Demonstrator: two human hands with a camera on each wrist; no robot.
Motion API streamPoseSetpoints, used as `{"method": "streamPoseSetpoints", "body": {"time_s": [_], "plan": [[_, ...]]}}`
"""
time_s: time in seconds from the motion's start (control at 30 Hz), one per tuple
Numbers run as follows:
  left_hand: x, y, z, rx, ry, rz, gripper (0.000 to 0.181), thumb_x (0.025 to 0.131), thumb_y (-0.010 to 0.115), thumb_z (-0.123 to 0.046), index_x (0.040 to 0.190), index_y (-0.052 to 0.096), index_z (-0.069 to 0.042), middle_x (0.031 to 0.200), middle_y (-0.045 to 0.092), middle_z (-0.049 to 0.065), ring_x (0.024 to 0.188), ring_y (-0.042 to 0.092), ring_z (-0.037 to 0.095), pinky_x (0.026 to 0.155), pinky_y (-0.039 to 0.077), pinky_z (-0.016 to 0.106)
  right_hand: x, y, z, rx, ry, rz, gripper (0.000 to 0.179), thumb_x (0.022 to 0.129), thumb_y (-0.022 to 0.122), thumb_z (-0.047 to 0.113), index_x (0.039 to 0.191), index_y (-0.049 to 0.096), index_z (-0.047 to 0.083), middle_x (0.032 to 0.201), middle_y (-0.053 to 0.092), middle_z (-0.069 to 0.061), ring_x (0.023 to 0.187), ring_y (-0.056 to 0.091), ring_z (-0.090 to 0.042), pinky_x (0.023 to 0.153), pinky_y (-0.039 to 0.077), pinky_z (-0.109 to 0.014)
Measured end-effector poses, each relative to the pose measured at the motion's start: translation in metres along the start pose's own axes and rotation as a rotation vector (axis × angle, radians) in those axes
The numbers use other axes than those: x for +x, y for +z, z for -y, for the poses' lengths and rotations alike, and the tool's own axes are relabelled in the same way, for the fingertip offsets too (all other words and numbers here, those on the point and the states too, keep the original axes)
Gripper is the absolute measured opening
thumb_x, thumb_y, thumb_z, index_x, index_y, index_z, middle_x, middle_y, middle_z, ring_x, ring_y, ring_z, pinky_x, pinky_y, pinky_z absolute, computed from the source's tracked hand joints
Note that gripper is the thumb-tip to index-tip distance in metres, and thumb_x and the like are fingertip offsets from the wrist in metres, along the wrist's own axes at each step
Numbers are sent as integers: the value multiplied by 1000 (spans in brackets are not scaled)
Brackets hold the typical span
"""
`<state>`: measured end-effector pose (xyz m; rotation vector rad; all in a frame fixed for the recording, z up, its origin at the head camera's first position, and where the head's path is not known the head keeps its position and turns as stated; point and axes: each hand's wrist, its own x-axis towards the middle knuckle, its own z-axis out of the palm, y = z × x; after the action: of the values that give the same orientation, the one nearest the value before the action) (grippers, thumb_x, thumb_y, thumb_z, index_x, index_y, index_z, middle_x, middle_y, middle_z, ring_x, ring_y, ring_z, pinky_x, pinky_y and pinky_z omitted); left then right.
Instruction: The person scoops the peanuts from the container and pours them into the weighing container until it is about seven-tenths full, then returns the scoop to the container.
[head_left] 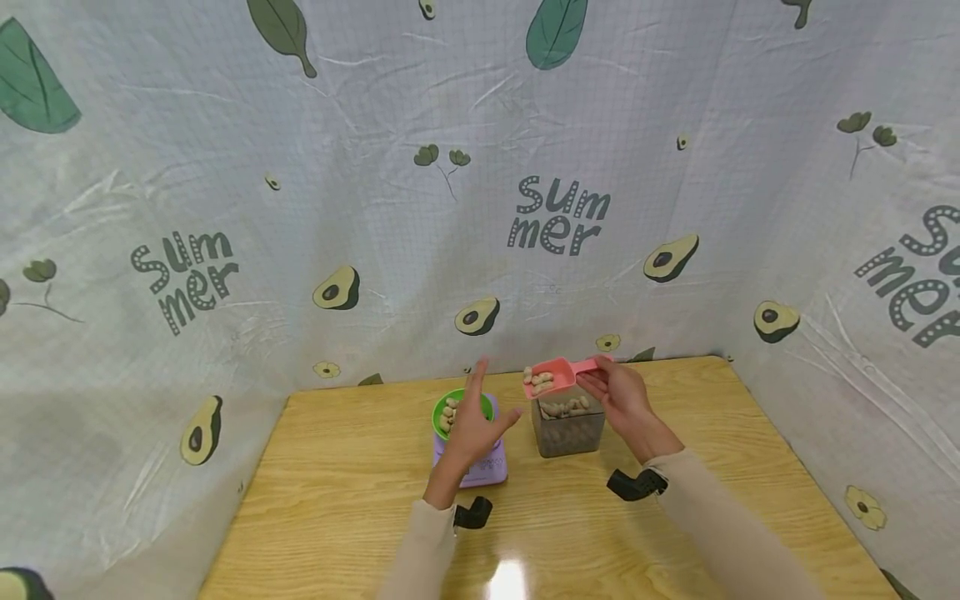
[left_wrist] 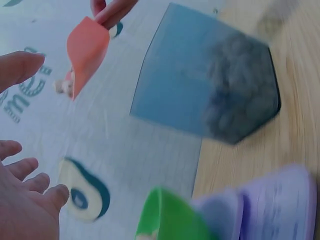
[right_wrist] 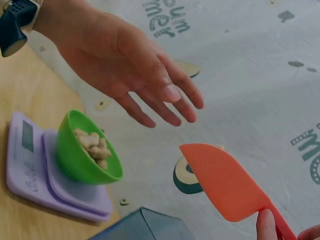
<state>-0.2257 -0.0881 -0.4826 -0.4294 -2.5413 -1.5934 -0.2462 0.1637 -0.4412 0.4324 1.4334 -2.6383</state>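
My right hand (head_left: 624, 402) grips the handle of a pink scoop (head_left: 561, 372), which carries several peanuts (head_left: 542, 383) above a dark see-through bin (head_left: 570, 437). More peanuts (head_left: 564, 408) lie in that bin. My left hand (head_left: 472, 427) is spread with fingers extended and thumb apart, holding nothing; in the head view it overlaps a green bowl (head_left: 437, 412). The right wrist view shows peanuts (right_wrist: 94, 146) inside the bowl, which stands on a lilac kitchen scale (right_wrist: 30, 162). In the left wrist view the scoop (left_wrist: 89, 47) is seen from its side, beyond my left thumb (left_wrist: 20, 67).
A wooden table (head_left: 345, 475) carries the scale and bin side by side. Behind and on both sides hangs a pale sheet (head_left: 405, 275) printed with avocados, leaves and lettering. Each wrist wears a black device (head_left: 636, 483) on a strap.
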Motion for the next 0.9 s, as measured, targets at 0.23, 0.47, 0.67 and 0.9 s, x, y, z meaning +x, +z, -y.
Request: {"method": "streamPoseSetpoints", "body": {"time_s": [0.23, 0.47, 0.67, 0.9], "plan": [[-10, -32, 21, 58, -15, -53, 95, 86, 75, -32, 159, 15, -24, 166, 15, 5, 151, 20, 34, 116, 25, 61, 6, 22, -15, -34, -3, 2, 16, 106, 42, 16, 112, 51, 3, 78, 66, -3, 74, 72, -11, 80, 58, -25], [-20, -49, 41, 139, -85, -23, 101, 84, 76, -36, 160, 12, -22, 167, 8, 7, 151, 15, 39, 115, 23, 65, 13, 37, -32, -87, -6, -13, 14, 106, 42, 17, 105, 49, 4, 82, 65, -3, 74, 71, -11, 79, 59, -26], [-24, -49, 57, 159, -146, 32, 111, 78, 80, -42, 159, 10, -13, 166, 6, 16, 150, 17, 44, 115, 25, 64, 20, 46, -49, -154, -20, -32, 16, 105, 43, 16, 106, 51, 1, 82, 64, -5, 75, 71, -12, 80, 59, -27], [-25, -45, 72, 173, -210, 66, 115, 77, 83, -39, 159, 8, -6, 164, 7, 21, 148, 18, 46, 115, 26, 62, 27, 57, -66, -231, -41, -43, 20, 105, 44, 16, 106, 54, -1, 85, 66, -5, 76, 71, -9, 77, 59, -25]]}}
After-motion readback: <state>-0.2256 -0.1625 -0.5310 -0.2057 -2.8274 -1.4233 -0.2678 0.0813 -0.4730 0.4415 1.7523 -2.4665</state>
